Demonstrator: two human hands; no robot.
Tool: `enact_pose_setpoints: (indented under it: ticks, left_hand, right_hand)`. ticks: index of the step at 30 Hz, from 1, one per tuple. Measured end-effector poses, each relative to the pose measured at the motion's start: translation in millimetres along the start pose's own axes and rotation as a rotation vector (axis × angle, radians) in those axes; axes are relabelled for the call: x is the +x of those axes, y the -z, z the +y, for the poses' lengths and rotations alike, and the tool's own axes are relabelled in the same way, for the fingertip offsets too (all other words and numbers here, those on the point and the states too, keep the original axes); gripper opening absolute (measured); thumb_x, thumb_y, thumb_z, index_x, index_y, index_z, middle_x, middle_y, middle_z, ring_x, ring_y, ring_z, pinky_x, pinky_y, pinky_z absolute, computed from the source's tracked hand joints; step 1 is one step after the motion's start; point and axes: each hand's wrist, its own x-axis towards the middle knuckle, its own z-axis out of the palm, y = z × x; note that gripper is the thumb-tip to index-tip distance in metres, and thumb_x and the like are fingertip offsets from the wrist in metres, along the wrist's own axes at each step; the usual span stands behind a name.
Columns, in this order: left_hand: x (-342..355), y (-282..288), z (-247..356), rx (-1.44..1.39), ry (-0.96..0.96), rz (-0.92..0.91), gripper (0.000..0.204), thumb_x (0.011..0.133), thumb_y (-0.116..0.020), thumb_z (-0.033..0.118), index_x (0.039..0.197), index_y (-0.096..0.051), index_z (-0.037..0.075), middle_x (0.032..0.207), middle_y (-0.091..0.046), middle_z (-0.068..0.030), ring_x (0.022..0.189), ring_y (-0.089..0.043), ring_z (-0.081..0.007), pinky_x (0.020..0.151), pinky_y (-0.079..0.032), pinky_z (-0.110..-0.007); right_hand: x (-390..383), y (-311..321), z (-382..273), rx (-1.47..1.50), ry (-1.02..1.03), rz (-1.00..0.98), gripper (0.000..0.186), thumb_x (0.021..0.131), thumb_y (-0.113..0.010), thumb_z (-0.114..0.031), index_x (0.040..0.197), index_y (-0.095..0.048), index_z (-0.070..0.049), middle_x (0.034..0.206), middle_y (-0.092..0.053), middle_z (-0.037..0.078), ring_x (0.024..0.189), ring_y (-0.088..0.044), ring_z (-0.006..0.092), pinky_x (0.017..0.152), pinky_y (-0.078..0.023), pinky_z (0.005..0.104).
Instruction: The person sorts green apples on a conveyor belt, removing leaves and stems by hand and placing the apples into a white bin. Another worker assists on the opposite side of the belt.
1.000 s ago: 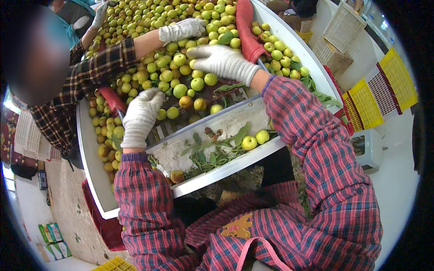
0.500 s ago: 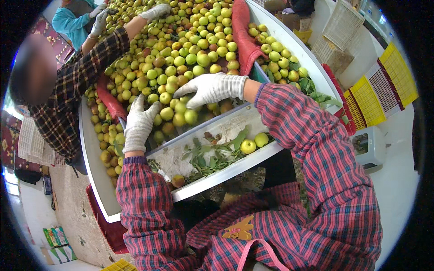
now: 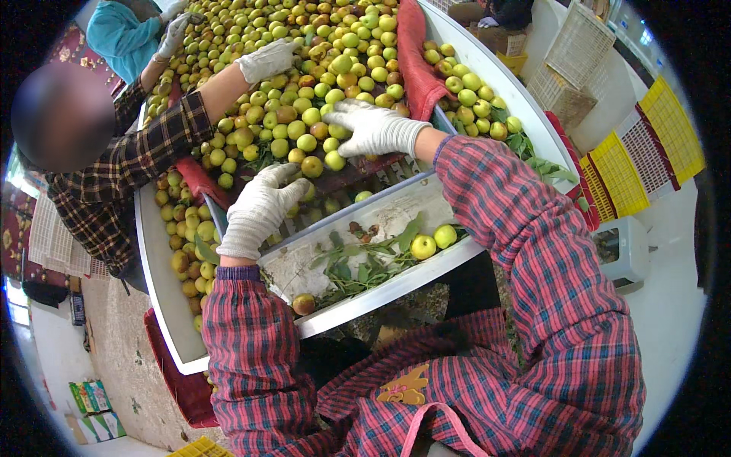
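Observation:
A wide heap of round green-yellow fruits [image 3: 311, 116], some with brown patches, covers the sloping top of a white-framed table [image 3: 161, 316]. Over its near left edge reaches my left hand [image 3: 260, 207] in a white knit glove, fingers apart and curved beside a few fruits. My right hand [image 3: 378, 131], gloved alike, lies palm down farther up the heap on the right, its fingers spread against fruits. I see nothing gripped in either hand. Between and below the hands, a dark board and slats show, with a few fruits on them.
A front trough holds leafy twigs [image 3: 358, 264] and a few fruits [image 3: 423, 246]. Side channels carry more fruits [image 3: 482, 108]. A co-worker's gloved hand [image 3: 266, 61] works close by at the left. Red cloth [image 3: 415, 65] pads the edges; yellow crates [image 3: 617, 169] stand at right.
My left hand has shifted right, and my right hand has moved up and right. Fruits have left the near edge, baring the board and slats. The co-worker's near hand has come closer.

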Motion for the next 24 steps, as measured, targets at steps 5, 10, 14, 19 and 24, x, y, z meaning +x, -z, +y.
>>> enact_pose_setpoints:
  ticks: [5, 10, 14, 19, 24]
  left_hand:
    - [2.3, 0.7, -6.1, -0.093, 0.069, 0.181, 0.037, 0.088, -0.06, 0.033, 0.115, -0.064, 0.007, 0.094, -0.07, -0.0112, 0.085, -0.066, -0.0189, 0.081, -0.049, -0.03]
    - [9.4, 6.2, -34.8, -0.077, -0.051, 0.498, 0.043, 0.087, -0.062, 0.031, 0.118, -0.06, 0.001, 0.109, -0.065, -0.0196, 0.1, -0.062, -0.0288, 0.089, -0.046, -0.034]
    - [38.6, 21.4, -49.6, 0.223, -0.027, 0.584, 0.055, 0.084, -0.063, 0.036, 0.124, -0.055, 0.0, 0.124, -0.056, -0.0213, 0.116, -0.053, -0.0352, 0.099, -0.041, -0.038]
    - [82.7, 39.4, -74.6, 0.513, 0.104, 0.601, 0.062, 0.084, -0.059, 0.043, 0.127, -0.052, 0.0, 0.129, -0.052, -0.0226, 0.121, -0.047, -0.0366, 0.104, -0.036, -0.04]
    - [112.7, 52.2, -98.4, 0.361, 0.198, 0.569, 0.068, 0.084, -0.054, 0.053, 0.129, -0.05, 0.003, 0.132, -0.048, -0.026, 0.124, -0.043, -0.04, 0.104, -0.034, -0.042]
  right_hand:
    - [-15.2, 17.4, -35.9, 0.147, 0.28, -0.212, 0.068, 0.078, -0.059, -0.038, 0.139, -0.043, -0.013, 0.142, -0.04, 0.016, 0.13, -0.039, 0.0324, 0.108, -0.032, 0.0389]
    - [-9.9, 43.9, -22.7, 0.349, 0.035, 0.037, 0.052, 0.083, -0.054, -0.039, 0.128, -0.054, -0.011, 0.123, -0.058, 0.016, 0.114, -0.055, 0.029, 0.099, -0.041, 0.0339]
    - [-5.8, 30.4, 38.2, 0.065, -0.277, 0.254, 0.053, 0.081, -0.051, -0.045, 0.117, -0.059, -0.007, 0.12, -0.058, 0.019, 0.112, -0.056, 0.0319, 0.096, -0.044, 0.0399]
    - [-5.5, 31.4, 23.5, 0.132, -0.083, -0.014, 0.053, 0.082, -0.052, -0.049, 0.122, -0.059, -0.015, 0.113, -0.064, 0.015, 0.107, -0.059, 0.0315, 0.094, -0.046, 0.0394]
    - [-5.3, 45.1, 30.7, 0.253, -0.255, 0.181, 0.054, 0.084, -0.058, -0.041, 0.128, -0.054, -0.011, 0.126, -0.057, 0.015, 0.114, -0.055, 0.0287, 0.098, -0.043, 0.0343]
